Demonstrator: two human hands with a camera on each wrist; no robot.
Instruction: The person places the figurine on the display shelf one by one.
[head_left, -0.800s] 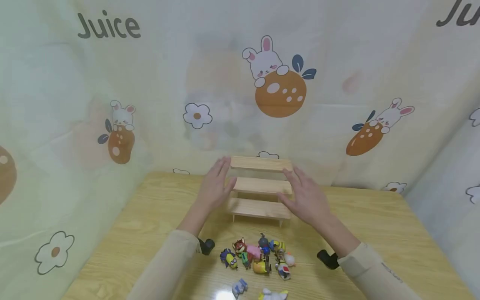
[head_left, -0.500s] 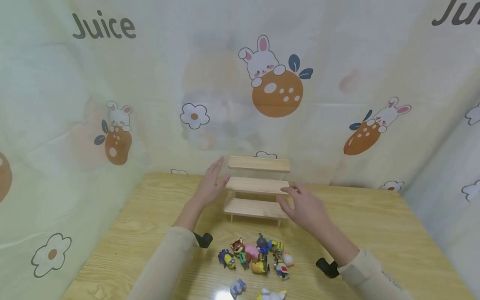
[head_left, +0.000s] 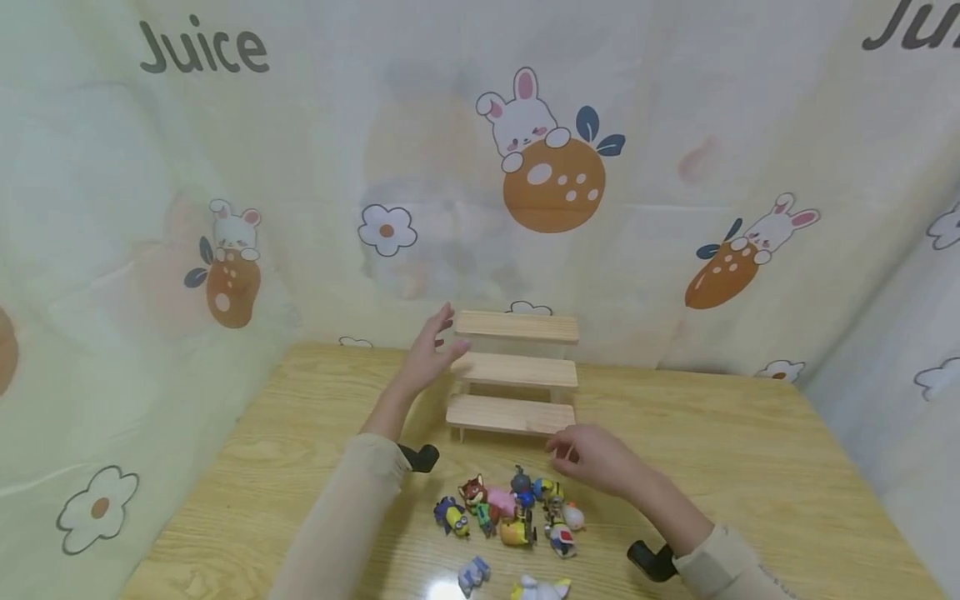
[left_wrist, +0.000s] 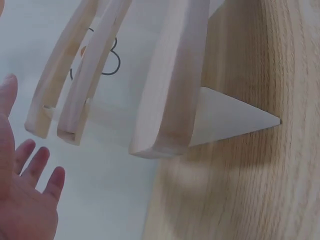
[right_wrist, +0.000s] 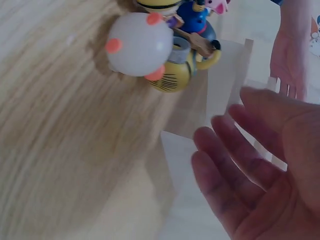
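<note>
A three-tier wooden display stand [head_left: 516,368] stands at the back of the table. My left hand [head_left: 427,360] is at its left end, fingers extended near the upper two tiers; the left wrist view shows these fingers beside the ends of the planks [left_wrist: 172,85]. My right hand [head_left: 596,457] is in front of the stand's lower right corner, fingers loosely bent and holding nothing. Just left of it lies a cluster of small toy figures: a fox [head_left: 474,492], a Minion [head_left: 454,520] and several others. A round white toy [right_wrist: 140,45] with orange spots shows large in the right wrist view.
A grey-blue figure [head_left: 474,575] and a white and yellow figure [head_left: 542,588] lie at the front of the wooden table [head_left: 742,467]. Printed cloth [head_left: 450,150] hangs behind and at both sides. Black wrist mounts [head_left: 654,562] stick out from both forearms.
My right hand has come down from the stand's right side toward the figures. My left hand drew away from the stand a little, then moved back near the top tier. The figures stay put.
</note>
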